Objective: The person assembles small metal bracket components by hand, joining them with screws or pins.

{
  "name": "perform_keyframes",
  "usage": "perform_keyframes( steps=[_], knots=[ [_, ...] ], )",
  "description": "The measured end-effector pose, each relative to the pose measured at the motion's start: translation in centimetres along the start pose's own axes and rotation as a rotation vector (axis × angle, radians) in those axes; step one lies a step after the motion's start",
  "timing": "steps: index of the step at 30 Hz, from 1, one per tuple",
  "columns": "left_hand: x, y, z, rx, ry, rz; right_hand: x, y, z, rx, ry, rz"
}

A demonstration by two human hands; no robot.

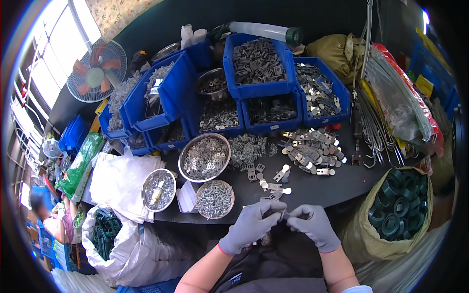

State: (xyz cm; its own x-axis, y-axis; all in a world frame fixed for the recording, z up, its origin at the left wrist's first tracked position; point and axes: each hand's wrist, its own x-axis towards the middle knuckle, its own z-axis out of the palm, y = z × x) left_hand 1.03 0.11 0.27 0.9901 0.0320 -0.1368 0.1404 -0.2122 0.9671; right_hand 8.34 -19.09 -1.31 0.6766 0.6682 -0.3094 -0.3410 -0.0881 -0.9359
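Observation:
Both hands wear grey gloves and meet just off the table's front edge. My left hand (251, 225) is closed, its thumb and fingers pinching a small metal part (283, 214) mostly hidden by the glove. Close beside it, the fingertips of my right hand (314, 225) are pinched together; whatever lies between them is too small to make out. Just beyond the hands, a few loose metal clips (276, 187) with round ends lie on the black table (342, 188). Farther back is a heap of similar clips (315, 150), with a pile of small springs (245, 149) to its left.
Left of my hands stand a bowl of screws (215, 200), a bowl of small nut-like pieces (205, 157) and a smaller steel bowl (159, 189). Blue bins (259, 90) of metal parts line the back. Sacks of green rings (398, 205) and green pieces (106, 234) flank the table.

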Motion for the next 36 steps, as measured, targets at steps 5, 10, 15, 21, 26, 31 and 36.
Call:
perform_keyframes(
  steps=[5,10,15,21,26,31,36],
  knots=[
    [4.6,0.3,-2.0,0.566,0.412,0.192,5.0,-0.5,-3.9,-0.055,0.522,-0.326],
    [10.4,-1.8,-4.2,1.052,0.363,-0.276,12.7,0.6,-12.2,-0.494,0.95,-0.547],
    [10.9,-4.2,-4.5,1.062,0.352,-0.308,9.7,0.7,-6.8,-0.8,0.934,-0.684],
    [8.6,-4.4,-3.5,0.979,0.412,0.012,10.7,2.4,-2.5,-1.002,0.476,-0.78],
    [5.8,-3.3,-3.0,0.702,0.469,0.249,13.1,1.5,-1.6,-1.265,0.459,-0.6],
    [2.5,-3.1,-3.0,0.377,0.392,0.257,14.3,2.0,-2.1,-1.52,0.344,-0.488],
    [0.0,-2.6,-2.1,-0.292,0.352,0.105,11.9,1.7,-3.2,-1.239,0.396,-0.476]
  ],
)
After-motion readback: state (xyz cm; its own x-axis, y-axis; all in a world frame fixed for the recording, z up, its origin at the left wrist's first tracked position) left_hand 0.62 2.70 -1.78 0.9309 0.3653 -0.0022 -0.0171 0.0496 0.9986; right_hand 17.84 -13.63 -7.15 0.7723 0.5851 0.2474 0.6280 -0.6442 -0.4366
